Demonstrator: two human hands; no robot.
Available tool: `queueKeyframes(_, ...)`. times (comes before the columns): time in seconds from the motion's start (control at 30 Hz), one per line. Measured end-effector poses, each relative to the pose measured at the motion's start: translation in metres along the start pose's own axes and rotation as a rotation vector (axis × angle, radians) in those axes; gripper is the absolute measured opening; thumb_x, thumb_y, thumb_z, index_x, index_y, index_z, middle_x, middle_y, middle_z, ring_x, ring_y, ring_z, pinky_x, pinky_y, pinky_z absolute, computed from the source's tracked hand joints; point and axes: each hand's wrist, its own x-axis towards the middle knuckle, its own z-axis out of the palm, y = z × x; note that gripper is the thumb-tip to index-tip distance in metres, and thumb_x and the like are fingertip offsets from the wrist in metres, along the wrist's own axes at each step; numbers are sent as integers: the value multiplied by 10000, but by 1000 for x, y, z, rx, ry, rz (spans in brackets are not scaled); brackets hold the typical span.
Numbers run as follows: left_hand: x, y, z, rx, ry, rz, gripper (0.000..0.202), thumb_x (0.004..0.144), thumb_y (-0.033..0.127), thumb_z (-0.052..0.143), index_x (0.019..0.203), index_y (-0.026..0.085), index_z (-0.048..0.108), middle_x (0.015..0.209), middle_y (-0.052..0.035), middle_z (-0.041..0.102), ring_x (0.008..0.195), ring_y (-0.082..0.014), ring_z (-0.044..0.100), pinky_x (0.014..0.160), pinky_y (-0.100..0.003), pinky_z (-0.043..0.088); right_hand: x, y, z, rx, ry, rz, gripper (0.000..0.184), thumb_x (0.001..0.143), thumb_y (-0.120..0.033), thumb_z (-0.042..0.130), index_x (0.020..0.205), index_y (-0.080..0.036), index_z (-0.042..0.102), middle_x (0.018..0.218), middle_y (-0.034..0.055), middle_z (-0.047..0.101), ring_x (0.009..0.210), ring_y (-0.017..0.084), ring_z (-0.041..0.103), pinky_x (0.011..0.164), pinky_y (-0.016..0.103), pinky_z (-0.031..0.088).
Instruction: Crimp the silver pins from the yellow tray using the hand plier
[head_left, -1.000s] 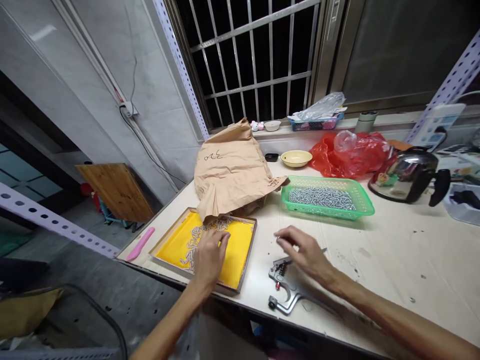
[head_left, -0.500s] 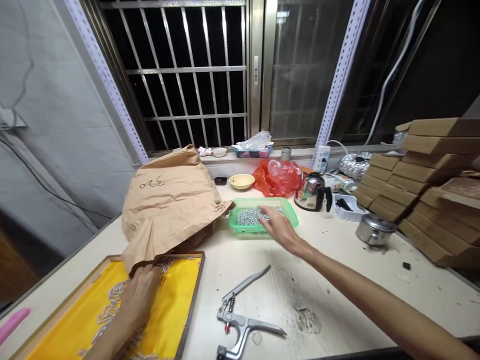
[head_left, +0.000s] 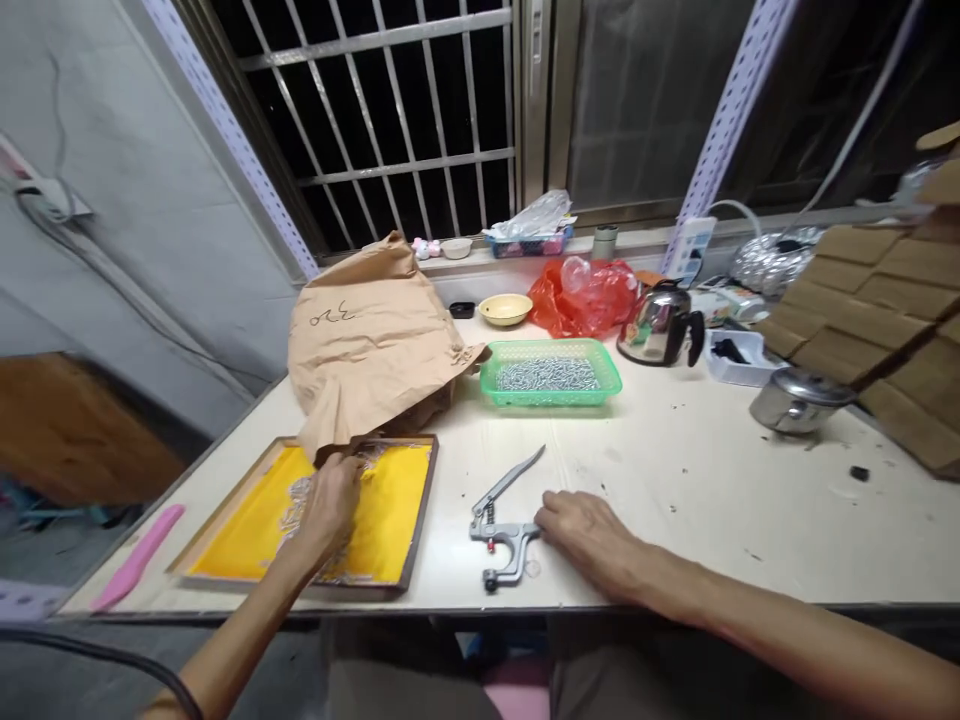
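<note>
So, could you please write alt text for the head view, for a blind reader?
A person's left hand rests among small metal pieces in a yellow tray, the right hand touches snap pliers on a pale table, below a barred window.

Pale, scuffed bench (head_left: 675, 480)
Pliers (head_left: 502, 520) at 6 o'clock, tray (head_left: 422, 505) at 8, bag (head_left: 367, 330) at 10, basket (head_left: 551, 397) at 12, kettle (head_left: 660, 325) at 1, pot (head_left: 795, 400) at 3.
</note>
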Motion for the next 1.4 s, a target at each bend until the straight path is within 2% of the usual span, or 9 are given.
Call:
queueKeyframes(0.13, -16, 13, -10, -406, -106, -219, 209, 727, 350, 555, 689, 148, 592, 617, -24, 578, 626, -170, 587, 604, -267, 467, 4, 13, 0, -37, 67, 28, 167, 901, -152, 439, 832, -178, 589, 867, 63, 575, 773, 185, 539, 685, 304, 367)
queueKeyframes(0.27, -38, 46, -12, -936, -258, -365, 350, 584, 380, 746, 769, 118, 608, 642, 3, 589, 524, -93, 548, 512, -217, 479, 10, 1, -22, 227, 156, -24, 180, 928, -244, 436, 935, -180, 605, 928, 67, 598, 825, 182, 570, 705, 293, 398)
queueKeyframes(0.4, -58, 92, -8, -1060, -266, -353, 387, 584, 385, 769, 817, 111, 625, 628, 9, 596, 517, -84, 552, 509, -210, 498, 44, -36, -44, 654, 309, -101, 244, 937, -346, 440, 1103, -206, 553, 998, 47, 624, 913, 163, 572, 784, 284, 414)
queueKeyframes(0.5, -67, 111, -8, -1133, -267, -312, 368, 607, 387, 761, 812, 109, 633, 634, 7, 604, 523, -78, 551, 499, -195, 502, 77, -61, -45, 782, 352, -99, 184, 910, -330, 485, 985, -187, 572, 861, 18, 630, 788, 142, 571, 684, 255, 417)
queueKeyframes(0.8, -73, 77, -25, -1313, -295, -547, 278, 595, 213, 813, 774, 119, 621, 654, -11, 637, 528, -72, 590, 553, -189, 556, 121, -100, -23, 969, 309, -133, 162, 893, -222, 452, 783, -162, 555, 673, -14, 609, 558, 90, 568, 532, 196, 401)
queueKeyframes(0.97, -76, 63, -36, -1243, -17, -550, 300, 607, 245, 794, 800, 130, 596, 644, 11, 624, 526, -79, 598, 554, -201, 553, 139, -105, -26, 799, 239, -240, 256, 923, -235, 405, 1102, -153, 568, 978, 63, 654, 815, 144, 632, 716, 259, 467)
queueKeyframes(1.07, -84, 79, -34, -1161, -29, -470, 355, 590, 320, 783, 828, 127, 604, 652, 15, 630, 530, -87, 599, 541, -208, 540, 127, -86, -39, 552, 333, -322, 364, 911, -224, 459, 1270, -172, 482, 1199, 103, 571, 1071, 186, 534, 872, 316, 419)
queueKeyframes(1.27, -105, 136, 2, -1122, -452, -444, 336, 586, 367, 743, 773, 132, 593, 566, 23, 602, 432, -86, 546, 434, -205, 477, 38, -17, -47, 289, 241, -126, 231, 939, -232, 423, 1010, -179, 636, 929, 60, 612, 844, 163, 574, 758, 277, 424)
queueKeyframes(1.4, -107, 149, 30, -1059, -638, -505, 328, 607, 393, 725, 738, 125, 588, 473, 35, 566, 319, -45, 441, 335, -147, 316, -17, 13, -30, 186, 92, 5, 164, 902, -214, 491, 970, -179, 636, 914, 60, 559, 792, 157, 551, 691, 262, 422)
